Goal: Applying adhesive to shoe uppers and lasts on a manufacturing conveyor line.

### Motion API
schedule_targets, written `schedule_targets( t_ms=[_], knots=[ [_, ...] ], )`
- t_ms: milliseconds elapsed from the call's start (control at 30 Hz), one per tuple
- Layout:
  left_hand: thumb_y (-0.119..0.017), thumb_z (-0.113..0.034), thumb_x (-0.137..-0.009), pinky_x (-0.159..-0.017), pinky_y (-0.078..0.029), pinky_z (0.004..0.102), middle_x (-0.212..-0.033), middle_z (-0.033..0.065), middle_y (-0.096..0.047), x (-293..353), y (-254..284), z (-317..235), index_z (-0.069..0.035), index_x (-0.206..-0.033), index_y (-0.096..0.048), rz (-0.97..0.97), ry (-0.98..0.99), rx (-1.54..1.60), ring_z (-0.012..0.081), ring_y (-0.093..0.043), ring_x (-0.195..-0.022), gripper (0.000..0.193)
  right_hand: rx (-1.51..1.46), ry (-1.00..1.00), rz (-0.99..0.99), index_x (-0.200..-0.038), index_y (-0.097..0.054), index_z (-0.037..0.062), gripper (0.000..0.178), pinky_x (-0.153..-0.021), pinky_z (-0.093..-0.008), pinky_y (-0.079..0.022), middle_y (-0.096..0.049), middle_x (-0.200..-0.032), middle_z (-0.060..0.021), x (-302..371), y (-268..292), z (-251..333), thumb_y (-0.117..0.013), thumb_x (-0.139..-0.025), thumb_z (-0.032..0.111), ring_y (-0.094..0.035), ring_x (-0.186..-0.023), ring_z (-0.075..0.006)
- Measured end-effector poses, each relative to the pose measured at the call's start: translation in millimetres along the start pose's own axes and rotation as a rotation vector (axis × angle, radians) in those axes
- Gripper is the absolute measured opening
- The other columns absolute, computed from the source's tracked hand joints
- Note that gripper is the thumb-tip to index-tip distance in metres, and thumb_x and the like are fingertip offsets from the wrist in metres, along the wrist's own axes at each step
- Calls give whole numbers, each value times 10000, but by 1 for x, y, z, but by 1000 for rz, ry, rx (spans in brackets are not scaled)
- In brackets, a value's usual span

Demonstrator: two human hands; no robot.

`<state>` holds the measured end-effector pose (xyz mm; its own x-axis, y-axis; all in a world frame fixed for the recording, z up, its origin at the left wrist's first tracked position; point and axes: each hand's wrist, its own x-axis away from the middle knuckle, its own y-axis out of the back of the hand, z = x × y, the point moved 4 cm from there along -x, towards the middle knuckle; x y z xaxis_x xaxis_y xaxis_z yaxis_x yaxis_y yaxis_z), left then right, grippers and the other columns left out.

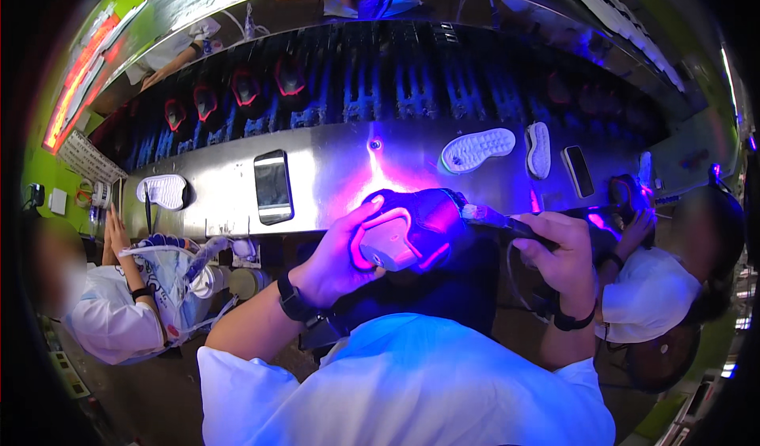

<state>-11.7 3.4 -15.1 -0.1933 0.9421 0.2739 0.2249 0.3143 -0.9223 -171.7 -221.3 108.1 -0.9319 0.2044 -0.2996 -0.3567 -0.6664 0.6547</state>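
My left hand [326, 262] is wrapped round a dark shoe upper on a last [434, 223], held tilted in front of me just off the bench edge. Violet light falls on it, and a line round its lower edge glows pink. The pale underside of the last faces toward me. In my closed right hand [564, 249] is a brush [500, 219] with a dark handle. Its whitish head meets the toe or heel end of the upper; I cannot tell which.
A steel bench [222, 173] bears a phone [274, 188], another phone [579, 170] and white soles [479, 149]. Behind it runs a dark slatted conveyor [360, 74] carrying several uppers [290, 76]. People sit close on the left [115, 311] and right [649, 295].
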Motion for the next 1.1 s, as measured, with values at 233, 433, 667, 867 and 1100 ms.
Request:
schedule_targets(
  t_ms=[233,433,667,867,1100],
  knots=[
    [-496,-482,-1003,-590,-641,338,-1134,212,-630,-11,-12,8,-45,-1341,-455,-42,240,330,334,-710,-829,554,151,140,-7,-1077,-737,59,344,-523,-296,-407,-603,-692,-82,-36,15,-4,-799,-739,61,-555,-556,-190],
    [-543,-547,-952,-666,-632,349,-1153,281,-577,-35,6,19,53,-1381,-387,54,370,677,367,-678,-915,753,40,124,-3,-1065,-731,25,345,-561,-295,-429,-635,-730,-90,-54,2,-39,-791,-727,50,-584,-605,-197],
    [-574,-549,-937,-697,-611,333,-1085,272,-574,-47,7,29,98,-1399,-356,109,558,935,311,-649,-874,824,-33,38,31,-1042,-727,-15,336,-603,-297,-448,-647,-742,-93,-65,-20,-68,-785,-718,53,-621,-669,-187],
    [-562,-521,-952,-699,-596,309,-1122,234,-584,-38,10,31,-23,-1458,-368,143,475,830,296,-642,-926,736,-139,59,-27,-1063,-735,25,357,-750,-309,-523,-717,-916,-104,-25,-52,-90,-805,-715,57,-691,-819,-214],
    [-592,-240,-976,-1055,-468,429,-1307,150,-605,-63,1,-33,-32,-1417,-447,101,14,-149,264,-604,-1196,509,-100,-346,-31,-1249,-651,-4,343,-830,-319,-518,-739,-1019,-127,-46,-65,-111,-672,-934,130,-679,-931,-151]
  ],
)
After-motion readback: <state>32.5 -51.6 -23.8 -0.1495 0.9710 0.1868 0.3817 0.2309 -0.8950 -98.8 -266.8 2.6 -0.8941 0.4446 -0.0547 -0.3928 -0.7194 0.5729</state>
